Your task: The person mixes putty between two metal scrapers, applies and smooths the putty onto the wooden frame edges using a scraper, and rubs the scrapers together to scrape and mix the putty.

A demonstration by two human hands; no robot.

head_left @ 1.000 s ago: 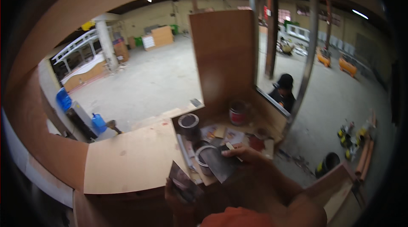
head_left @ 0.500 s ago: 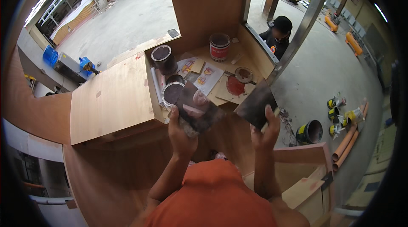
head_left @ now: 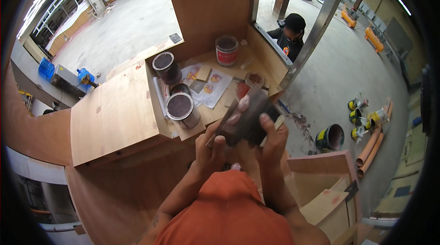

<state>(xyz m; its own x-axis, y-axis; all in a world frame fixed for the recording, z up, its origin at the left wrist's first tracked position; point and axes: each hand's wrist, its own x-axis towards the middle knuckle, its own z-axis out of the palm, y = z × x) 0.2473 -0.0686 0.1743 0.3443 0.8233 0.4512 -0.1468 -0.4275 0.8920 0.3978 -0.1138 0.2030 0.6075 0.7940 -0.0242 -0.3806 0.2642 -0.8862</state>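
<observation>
Two bare hands are close together: the left hand (head_left: 210,149) has its fingers closed under a dark plate (head_left: 228,129) carrying lumps of pinkish paste (head_left: 239,111), and the right hand (head_left: 273,140) grips a dark blade (head_left: 257,115), its thumb pressed on the face. Both tools are in front of the orange shirt (head_left: 229,203), at the near side of the wooden counter (head_left: 110,116). They overlap and are blurred, so whether they touch I cannot tell. If the plate tilts too much, I think the paste could slide down onto the shirt. A hard push of the blade could also throw some onto the paper sheets (head_left: 220,97) farther away.
</observation>
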